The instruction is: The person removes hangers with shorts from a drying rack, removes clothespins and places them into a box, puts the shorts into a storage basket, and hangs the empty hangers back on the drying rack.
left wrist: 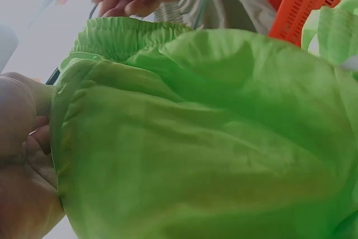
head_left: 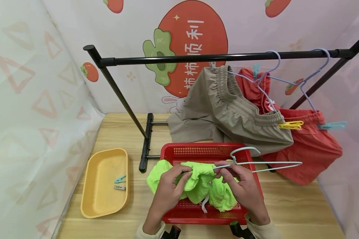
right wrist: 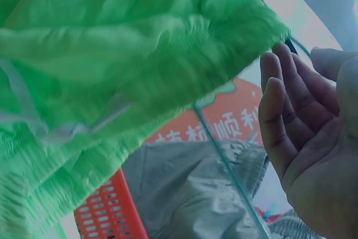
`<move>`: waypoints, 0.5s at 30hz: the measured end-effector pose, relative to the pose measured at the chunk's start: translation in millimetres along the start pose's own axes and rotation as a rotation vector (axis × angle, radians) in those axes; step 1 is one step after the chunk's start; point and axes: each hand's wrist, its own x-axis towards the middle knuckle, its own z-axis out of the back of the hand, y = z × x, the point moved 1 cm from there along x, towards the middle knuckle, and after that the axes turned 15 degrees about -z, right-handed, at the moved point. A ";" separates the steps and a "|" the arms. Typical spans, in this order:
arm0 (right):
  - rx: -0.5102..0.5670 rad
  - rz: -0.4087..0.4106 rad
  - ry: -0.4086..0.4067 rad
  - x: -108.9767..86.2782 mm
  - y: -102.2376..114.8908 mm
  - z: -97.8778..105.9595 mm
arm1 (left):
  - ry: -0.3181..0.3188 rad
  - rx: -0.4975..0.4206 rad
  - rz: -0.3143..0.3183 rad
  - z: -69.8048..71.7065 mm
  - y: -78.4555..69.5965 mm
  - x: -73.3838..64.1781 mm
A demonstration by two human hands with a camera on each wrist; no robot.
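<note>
Bright green shorts with a gathered elastic waistband and a white drawstring hang bunched over the red basket. My left hand pinches the waistband at its left side; in the left wrist view the cloth hides part of that hand's grip. A pale blue-green wire clothes hanger lies across to the right, its left end reaching into the waistband. My right hand holds the hanger below its hook, fingertips close to the waistband edge. The right wrist view shows its fingers beside the cloth.
Behind the basket a black rack carries grey-brown shorts and red shorts on lilac hangers, held by yellow and blue clothespins. On the left, a yellow tray contains a blue clothespin and a grey one.
</note>
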 end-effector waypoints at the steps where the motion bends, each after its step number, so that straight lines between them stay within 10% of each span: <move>1: 0.008 0.004 -0.013 -0.2 0.2 -0.3 | 0.007 -0.002 0.000 -1.3 0.0 0.1; 15: 0.295 0.157 -0.121 -0.5 -5.8 12.0 | 0.088 0.017 0.057 0.1 0.9 -2.0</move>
